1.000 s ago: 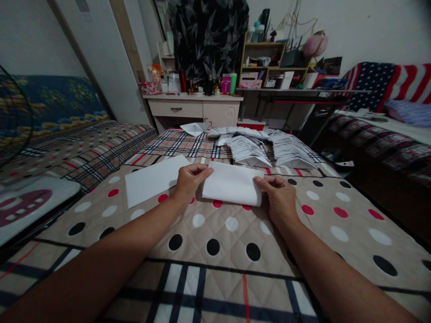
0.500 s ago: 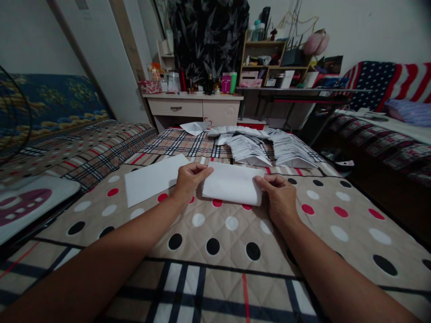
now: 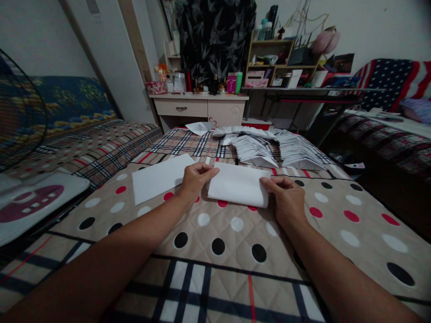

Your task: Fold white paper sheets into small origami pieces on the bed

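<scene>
A white sheet of paper (image 3: pixel 238 184), folded over on itself, lies on the dotted quilt (image 3: pixel 235 242) in front of me. My left hand (image 3: pixel 195 178) pinches its upper left corner with fingers closed. At the sheet's right edge, my right hand (image 3: pixel 286 199) grips it with thumb and fingers pressed together. A flat white sheet (image 3: pixel 160 176) rests just left of my left hand. Beyond the folded sheet, several folded white paper pieces (image 3: pixel 266 148) are piled in rows.
A pale dresser (image 3: pixel 198 107) with bottles and a shelf unit (image 3: pixel 279 63) stand at the far end. A fan grille (image 3: pixel 18 107) and a white base (image 3: pixel 30 204) sit at the left. A second bed with a flag-patterned cover (image 3: pixel 393 85) is at the right.
Both hands keep the same hold on the folded sheet. The view has shifted slightly, so everything sits a little to the right in the picture.
</scene>
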Demonstrator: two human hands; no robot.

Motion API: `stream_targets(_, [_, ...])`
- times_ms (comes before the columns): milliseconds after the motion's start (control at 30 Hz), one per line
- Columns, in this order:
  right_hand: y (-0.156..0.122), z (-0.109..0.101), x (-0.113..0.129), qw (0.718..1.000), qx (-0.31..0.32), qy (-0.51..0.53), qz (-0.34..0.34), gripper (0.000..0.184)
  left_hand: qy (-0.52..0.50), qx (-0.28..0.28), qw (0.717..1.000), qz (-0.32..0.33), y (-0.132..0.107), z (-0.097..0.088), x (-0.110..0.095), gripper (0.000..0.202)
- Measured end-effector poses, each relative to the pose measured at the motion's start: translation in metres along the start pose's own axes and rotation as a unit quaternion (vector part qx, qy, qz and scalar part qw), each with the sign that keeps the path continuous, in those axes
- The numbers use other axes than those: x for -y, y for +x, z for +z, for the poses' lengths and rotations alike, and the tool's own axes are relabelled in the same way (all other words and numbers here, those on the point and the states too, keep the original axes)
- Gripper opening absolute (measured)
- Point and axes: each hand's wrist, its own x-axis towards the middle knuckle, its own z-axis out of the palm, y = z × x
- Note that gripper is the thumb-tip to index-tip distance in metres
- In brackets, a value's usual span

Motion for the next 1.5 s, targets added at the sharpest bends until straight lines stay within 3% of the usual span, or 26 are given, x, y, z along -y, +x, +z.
stream_targets(867, [-0.0021,0.0012,0.0028,1.000,-0.004,0.006,-0.012,0.029,-0.014,0.011,1.000,-0.020,-0.0003,0.0006,0.0004,0.028])
stream_targets(1500, [-0.0019,-0.0001,0.0017,0.998,-0.012,-0.052,-0.040,0.029,0.020,0.011,0.999,-0.027,-0.0009,0.0008,0.0034,0.031])
